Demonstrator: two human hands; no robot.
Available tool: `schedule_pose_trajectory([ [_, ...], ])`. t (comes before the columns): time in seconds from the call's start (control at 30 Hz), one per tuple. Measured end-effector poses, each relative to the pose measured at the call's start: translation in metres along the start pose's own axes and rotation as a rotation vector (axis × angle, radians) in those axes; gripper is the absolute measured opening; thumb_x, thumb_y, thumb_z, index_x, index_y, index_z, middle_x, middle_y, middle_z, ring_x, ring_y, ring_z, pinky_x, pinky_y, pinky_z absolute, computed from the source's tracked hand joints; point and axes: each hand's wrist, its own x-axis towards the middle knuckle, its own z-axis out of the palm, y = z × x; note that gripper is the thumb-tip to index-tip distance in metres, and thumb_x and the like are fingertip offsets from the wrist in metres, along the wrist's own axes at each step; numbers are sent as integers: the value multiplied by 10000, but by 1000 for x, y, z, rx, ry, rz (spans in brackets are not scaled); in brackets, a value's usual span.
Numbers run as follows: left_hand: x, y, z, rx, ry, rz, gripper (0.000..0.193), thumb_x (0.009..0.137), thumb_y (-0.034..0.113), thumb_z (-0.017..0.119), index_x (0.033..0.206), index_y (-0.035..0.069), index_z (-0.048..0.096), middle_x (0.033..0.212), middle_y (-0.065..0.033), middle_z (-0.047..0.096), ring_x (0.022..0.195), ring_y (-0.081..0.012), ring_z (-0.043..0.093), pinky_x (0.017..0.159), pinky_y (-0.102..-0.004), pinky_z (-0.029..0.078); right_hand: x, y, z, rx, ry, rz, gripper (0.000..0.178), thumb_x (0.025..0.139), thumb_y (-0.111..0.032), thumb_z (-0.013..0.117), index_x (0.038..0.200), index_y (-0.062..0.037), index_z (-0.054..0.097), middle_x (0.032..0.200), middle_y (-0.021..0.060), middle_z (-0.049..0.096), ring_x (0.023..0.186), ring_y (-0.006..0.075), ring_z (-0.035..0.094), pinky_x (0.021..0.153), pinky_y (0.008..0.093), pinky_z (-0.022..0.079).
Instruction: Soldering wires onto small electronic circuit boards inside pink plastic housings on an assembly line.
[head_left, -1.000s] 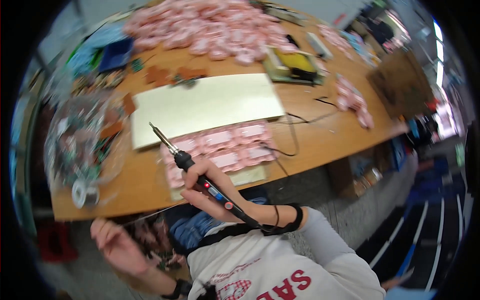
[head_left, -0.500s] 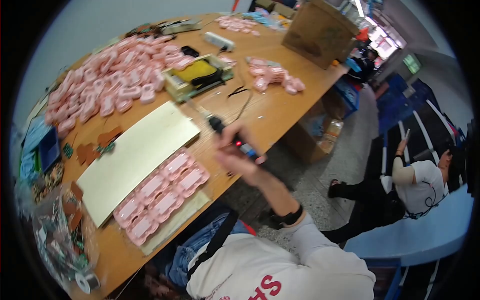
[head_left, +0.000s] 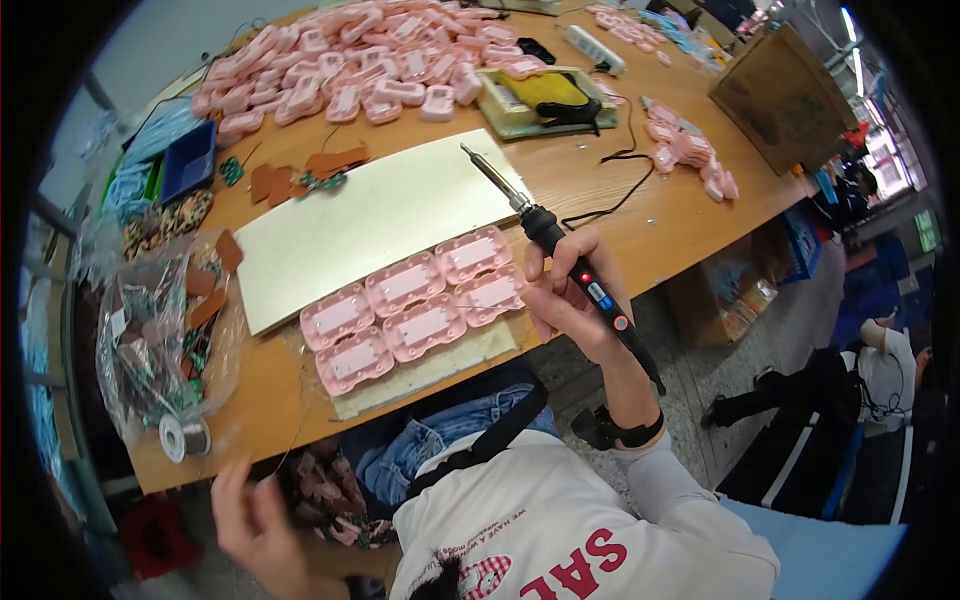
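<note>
My right hand (head_left: 585, 300) is closed around a soldering iron (head_left: 541, 226), held above the table's front edge. Its metal tip points up and left over a cream board (head_left: 375, 215), and a small red light glows on the handle. A thin dark strand shows by the fingertips. Left of that hand, several pink plastic shells (head_left: 425, 325) lie in two rows against the board. My left hand (head_left: 255, 530), blurred, is low at the left, off the table's edge. Its fingers look apart with nothing visible in them. A spool of solder wire (head_left: 185, 437) stands nearest to it.
A large heap of pink shells (head_left: 340, 65) covers the back of the table. Beside it sits a tray (head_left: 490, 105) with a yellow sponge. A clear bag of parts (head_left: 150, 340) lies at the left. A cardboard box (head_left: 785, 100) stands far right; another person (head_left: 880, 375) is beyond.
The view has swung, shifting the table contents rightward. My right hand has drawn the soldering iron back from the sponge tray, tip now raised. My left hand has come into view at lower left.
</note>
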Motion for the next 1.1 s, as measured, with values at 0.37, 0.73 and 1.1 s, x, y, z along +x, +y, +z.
schedule_pose_trajectory([
  [0.37,26,62,104,-383,-532,590,387,688,71,705,1049,10,578,939,-120,580,538,-175,535,492,-279,447,-17,5,5,16,-192,150,339,711,153,564,885,-70,378,909,160,448,510,108,533,424,182,423],
  [0.73,31,46,63,-236,-358,574,136,658,51,710,759,21,624,633,-54,539,528,-197,520,456,-290,406,-25,5,-8,-18,-302,248,290,712,47,665,863,-44,436,933,169,499,528,81,543,453,168,415],
  [1.1,-33,8,-13,8,-382,226,152,637,82,714,756,30,635,596,-58,568,485,-189,527,435,-270,392,-22,25,-6,79,-316,332,274,743,94,607,869,-48,409,909,145,482,522,84,526,435,178,419],
])
